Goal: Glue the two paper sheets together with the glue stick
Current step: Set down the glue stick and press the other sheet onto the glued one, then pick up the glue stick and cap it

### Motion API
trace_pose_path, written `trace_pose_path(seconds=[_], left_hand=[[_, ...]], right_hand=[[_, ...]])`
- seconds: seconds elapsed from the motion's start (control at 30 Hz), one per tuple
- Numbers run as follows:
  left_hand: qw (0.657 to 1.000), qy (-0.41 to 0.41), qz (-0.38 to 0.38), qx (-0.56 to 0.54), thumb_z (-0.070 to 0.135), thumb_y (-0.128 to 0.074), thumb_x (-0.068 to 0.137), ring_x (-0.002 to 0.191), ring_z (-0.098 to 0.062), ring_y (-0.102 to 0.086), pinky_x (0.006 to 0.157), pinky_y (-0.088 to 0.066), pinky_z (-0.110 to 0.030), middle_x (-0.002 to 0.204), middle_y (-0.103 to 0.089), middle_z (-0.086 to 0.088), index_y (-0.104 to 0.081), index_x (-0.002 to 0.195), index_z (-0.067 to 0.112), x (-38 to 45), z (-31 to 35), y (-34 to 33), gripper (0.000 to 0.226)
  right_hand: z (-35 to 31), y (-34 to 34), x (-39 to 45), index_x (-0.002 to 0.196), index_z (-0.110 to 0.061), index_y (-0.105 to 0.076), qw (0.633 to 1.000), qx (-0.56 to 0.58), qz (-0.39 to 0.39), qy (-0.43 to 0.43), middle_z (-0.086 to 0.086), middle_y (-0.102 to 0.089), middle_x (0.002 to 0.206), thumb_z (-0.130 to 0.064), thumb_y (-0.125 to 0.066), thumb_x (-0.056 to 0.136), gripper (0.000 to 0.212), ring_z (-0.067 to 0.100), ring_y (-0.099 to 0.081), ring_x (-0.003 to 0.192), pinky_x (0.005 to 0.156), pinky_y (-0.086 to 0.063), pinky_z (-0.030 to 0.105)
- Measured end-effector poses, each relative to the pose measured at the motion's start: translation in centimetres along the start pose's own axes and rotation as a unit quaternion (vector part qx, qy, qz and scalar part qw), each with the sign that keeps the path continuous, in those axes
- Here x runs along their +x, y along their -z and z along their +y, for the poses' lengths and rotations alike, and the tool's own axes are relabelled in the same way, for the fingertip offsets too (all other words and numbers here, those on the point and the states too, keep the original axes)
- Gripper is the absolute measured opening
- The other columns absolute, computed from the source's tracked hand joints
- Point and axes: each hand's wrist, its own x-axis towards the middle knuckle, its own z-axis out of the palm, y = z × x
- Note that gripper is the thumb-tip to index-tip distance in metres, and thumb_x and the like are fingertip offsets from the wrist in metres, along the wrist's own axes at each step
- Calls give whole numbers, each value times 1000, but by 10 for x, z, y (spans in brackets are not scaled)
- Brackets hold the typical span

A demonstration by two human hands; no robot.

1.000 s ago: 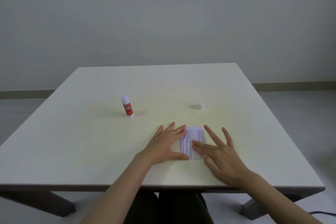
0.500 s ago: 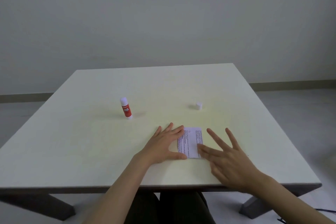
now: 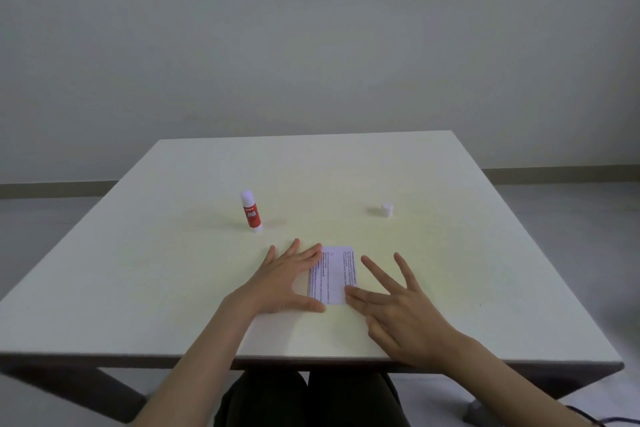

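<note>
One printed paper (image 3: pixel 332 276) lies flat low in the middle of the frame, on the bench (image 3: pixel 450 270); a second sheet cannot be told apart from it. It is a small white rectangle with lines of dark text. Two hands flank it: the left hand (image 3: pixel 285 282) with spread fingers touching its left edge, the right hand (image 3: pixel 401 312) with spread fingers touching its lower right corner. One red glue stick (image 3: pixel 250 211) stands uncapped at centre left. One white cap (image 3: pixel 387 210) sits at centre right.

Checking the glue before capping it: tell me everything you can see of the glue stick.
The glue stick stands upright, leaning slightly, on the table, far left of the paper. Red labelled body, white base, white top. Its white cap stands apart to the right. Nothing touches it; both hands are at the paper.
</note>
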Motion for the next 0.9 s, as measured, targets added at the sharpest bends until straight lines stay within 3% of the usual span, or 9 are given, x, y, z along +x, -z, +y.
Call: trace_pose_path(seconds=[0.27, 0.73, 0.83, 0.9], left_hand=[[1000, 10, 16, -8, 57, -52, 85, 146, -10, 14, 114, 16, -44, 149, 1, 32, -12, 149, 36, -15, -18, 3, 78], [991, -14, 44, -125, 44, -59, 87, 143, 2, 12, 115, 17, -33, 153, -10, 30, -18, 146, 40, -13, -21, 2, 73], [960, -14, 149, -238, 34, -61, 88, 140, 12, -13, 114, -5, -14, 142, -32, 37, -39, 135, 46, -16, -19, 8, 53], [896, 19, 322, -306, 23, -64, 88, 121, 14, -46, 97, -31, -2, 119, -59, 35, -62, 113, 44, -17, -16, 13, 32]], right_hand=[[-15, -6, 3, 122, -23, -65, 999, 30, 27, -7, -15, -62, 129, -27, -40, 82, 47, 31, -41, 135, 106, -12, 55], [-16, -8, 12, 102, -28, -73, 987, 134, 73, -55, -20, -71, 108, -27, -43, 83, 35, 14, -62, 113, 108, -15, 46], [-18, -9, 18, 95, -28, -74, 983, 148, 103, -48, -19, -72, 98, -26, -52, 82, 25, 7, -65, 104, 109, -16, 45], [-19, -10, 22, 92, -28, -75, 978, 161, 125, -47, -18, -72, 94, -22, -61, 78, 20, 4, -67, 99, 108, -19, 43]])
